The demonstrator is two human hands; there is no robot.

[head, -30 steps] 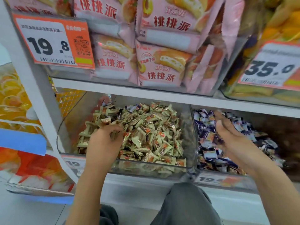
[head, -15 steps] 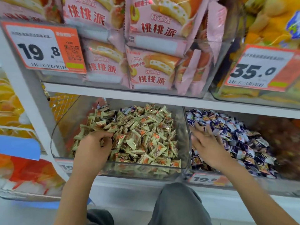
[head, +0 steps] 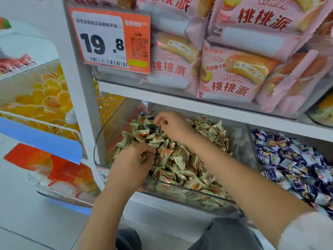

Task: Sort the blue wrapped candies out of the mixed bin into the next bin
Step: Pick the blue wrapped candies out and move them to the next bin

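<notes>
The mixed bin (head: 239,147) of tan candies is being occupied at frame centre by both hands; the next bin (head: 288,159) of blue candies is sitting at right. Tan wrappers are being grasped by the left hand (head: 131,165). A blue wrapped candy (head: 158,128) is being pinched by the right hand (head: 173,126), above centre.

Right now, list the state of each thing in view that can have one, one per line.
mixed bin: full of green wrapped candies, a few blue ones at its back left corner.
next bin: heaped with blue wrapped candies.
left hand: fingers curled into the green candies near the front.
right hand: reached across to the back, pinching a dark wrapper.
price tag: upright, reads 19.8.
</notes>
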